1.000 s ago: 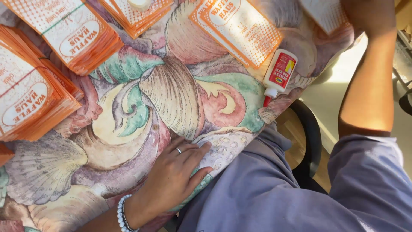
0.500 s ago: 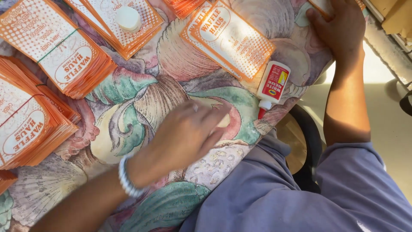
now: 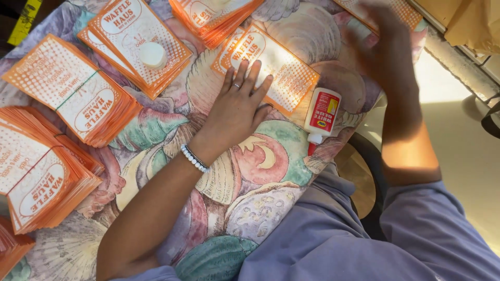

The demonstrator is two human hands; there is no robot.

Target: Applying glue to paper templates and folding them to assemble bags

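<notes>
Pressing flat, the left hand (image 3: pixel 237 106) pins the orange paper bag (image 3: pixel 268 70); right hand (image 3: pixel 388 49) blurred, grip unclear; even pressure is advised.

Orange printed bag (image 3: pixel 271 67) flat on cloth, apparently single.

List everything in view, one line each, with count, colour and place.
Stacks of orange-and-white printed paper bags: at least five, left and top of the table.
Single orange-and-white paper bag: one, centre, under the left fingertips.
White glue bottle with red label: one, lying right of that bag.
Small white round lid: one, on a top stack.
Shell-patterned tablecloth: one, pastel, covering the table.
Left hand: ring, beaded bracelet, flat on the bag.
Right hand: blurred, top right.
</notes>
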